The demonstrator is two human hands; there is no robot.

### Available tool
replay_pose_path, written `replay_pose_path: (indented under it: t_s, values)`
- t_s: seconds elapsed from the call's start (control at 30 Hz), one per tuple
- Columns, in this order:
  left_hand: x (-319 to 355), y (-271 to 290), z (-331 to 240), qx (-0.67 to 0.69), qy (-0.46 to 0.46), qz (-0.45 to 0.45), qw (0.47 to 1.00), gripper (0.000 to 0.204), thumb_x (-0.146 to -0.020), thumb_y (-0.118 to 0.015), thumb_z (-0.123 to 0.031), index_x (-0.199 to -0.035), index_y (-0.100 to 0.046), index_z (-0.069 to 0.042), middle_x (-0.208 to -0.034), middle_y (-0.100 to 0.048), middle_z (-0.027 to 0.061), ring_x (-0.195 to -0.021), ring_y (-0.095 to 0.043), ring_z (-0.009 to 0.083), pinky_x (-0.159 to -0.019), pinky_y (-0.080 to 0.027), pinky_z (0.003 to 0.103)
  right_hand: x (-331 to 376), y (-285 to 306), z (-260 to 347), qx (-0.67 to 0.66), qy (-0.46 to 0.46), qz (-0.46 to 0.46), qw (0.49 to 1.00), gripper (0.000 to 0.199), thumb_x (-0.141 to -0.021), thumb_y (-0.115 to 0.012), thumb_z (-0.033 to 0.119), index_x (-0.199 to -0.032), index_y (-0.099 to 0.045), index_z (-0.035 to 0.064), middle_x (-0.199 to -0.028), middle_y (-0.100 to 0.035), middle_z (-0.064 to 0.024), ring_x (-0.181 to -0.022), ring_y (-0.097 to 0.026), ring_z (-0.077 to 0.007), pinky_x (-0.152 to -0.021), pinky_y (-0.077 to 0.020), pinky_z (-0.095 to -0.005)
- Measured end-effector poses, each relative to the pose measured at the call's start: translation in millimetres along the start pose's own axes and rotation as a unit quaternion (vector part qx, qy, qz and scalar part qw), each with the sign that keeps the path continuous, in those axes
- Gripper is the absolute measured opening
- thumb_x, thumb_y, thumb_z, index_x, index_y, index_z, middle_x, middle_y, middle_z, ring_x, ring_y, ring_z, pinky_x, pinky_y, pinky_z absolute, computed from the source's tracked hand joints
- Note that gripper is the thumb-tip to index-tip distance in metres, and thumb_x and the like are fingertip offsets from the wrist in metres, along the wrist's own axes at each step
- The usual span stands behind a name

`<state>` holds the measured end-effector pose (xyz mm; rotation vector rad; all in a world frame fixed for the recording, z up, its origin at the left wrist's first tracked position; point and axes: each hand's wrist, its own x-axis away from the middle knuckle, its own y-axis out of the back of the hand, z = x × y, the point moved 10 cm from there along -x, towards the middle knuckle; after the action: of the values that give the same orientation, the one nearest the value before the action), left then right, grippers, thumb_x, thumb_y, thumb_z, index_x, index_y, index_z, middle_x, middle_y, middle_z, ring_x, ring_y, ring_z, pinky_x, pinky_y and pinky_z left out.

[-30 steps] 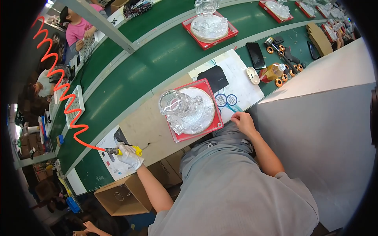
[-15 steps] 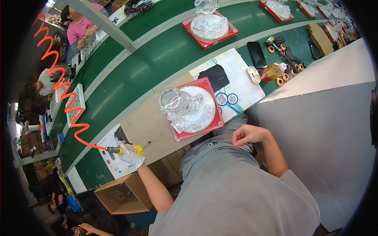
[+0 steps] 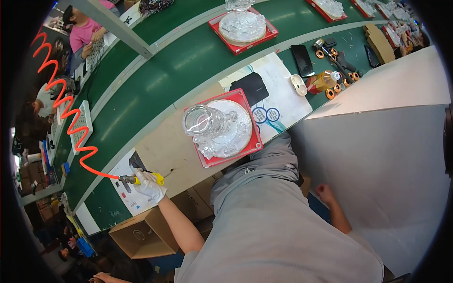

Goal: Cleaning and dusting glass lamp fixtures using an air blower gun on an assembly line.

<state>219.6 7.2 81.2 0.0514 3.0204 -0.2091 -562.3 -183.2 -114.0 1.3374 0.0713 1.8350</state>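
My left hand [image 3: 150, 185], in a white glove, grips a yellow-handled air tool [image 3: 141, 179] at the bench's left end; a coiled orange hose [image 3: 66, 118] runs from the tool up and to the left. My right hand [image 3: 325, 193] hangs bare below the bench edge beside my grey-clothed body, fingers curled, holding nothing that I can see. In front of me a clear glass stemmed piece [image 3: 207, 123] lies on a clear round plate in a red tray [image 3: 245, 101].
A green conveyor belt [image 3: 155, 75] runs past the bench with another red tray of glassware [image 3: 244, 27]. A black pouch [image 3: 250, 87], orange rings [image 3: 332, 89] and small tools lie to the right. Open cardboard boxes [image 3: 137, 236] sit below. A white panel [image 3: 377, 155] stands at right. A person in pink [image 3: 85, 33] works far left.
My right hand left the red tray's edge, drew back along my side and dropped below the bench. My left hand stayed on the air tool.
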Motion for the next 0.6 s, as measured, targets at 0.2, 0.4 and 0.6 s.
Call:
replay_pose_path:
  t_s: [0.2, 0.4, 0.6]
  values:
    - [-1.3, -4.0, -1.7, -0.016, 0.008, 0.004, 1.000, 0.013, -0.097, -0.053, -0.015, -0.090, -0.052, -0.004, -0.049, -0.040, -0.0023, -0.033, -0.031, 0.0049, -0.032, -0.023, 0.022, 7.7, -52.7, -105.3, 0.061, -0.183, 0.035, 0.981, 0.020, -0.085, -0.058, 0.006, -0.103, -0.063, 0.0005, -0.087, -0.067, -0.0154, -0.076, -0.067, -0.0246, -0.065, -0.0540, -0.0385]
    - [-1.6, -11.2, 0.9, -0.015, 0.012, 0.021, 1.000, 0.015, -0.097, -0.054, -0.016, -0.087, -0.053, -0.004, -0.048, -0.039, -0.0031, -0.034, -0.030, 0.0046, -0.033, -0.021, 0.022, -28.8, -35.4, 89.0, 0.033, 0.061, 0.089, 0.994, 0.036, -0.091, -0.059, 0.020, -0.121, -0.056, 0.0004, -0.105, -0.066, -0.0126, -0.097, -0.063, -0.0212, -0.085, -0.0506, -0.0330]
    - [5.8, -18.1, -10.8, -0.023, -0.007, 0.021, 1.000, 0.014, -0.096, -0.054, -0.016, -0.089, -0.053, -0.004, -0.048, -0.039, -0.0032, -0.034, -0.030, 0.0045, -0.034, -0.020, 0.022, -16.0, 26.9, 328.6, -0.131, 0.274, -0.029, 0.952, 0.022, -0.090, -0.062, 0.015, -0.108, -0.060, 0.0018, -0.090, -0.068, -0.0108, -0.079, -0.064, -0.0172, -0.071, -0.0506, -0.0292]
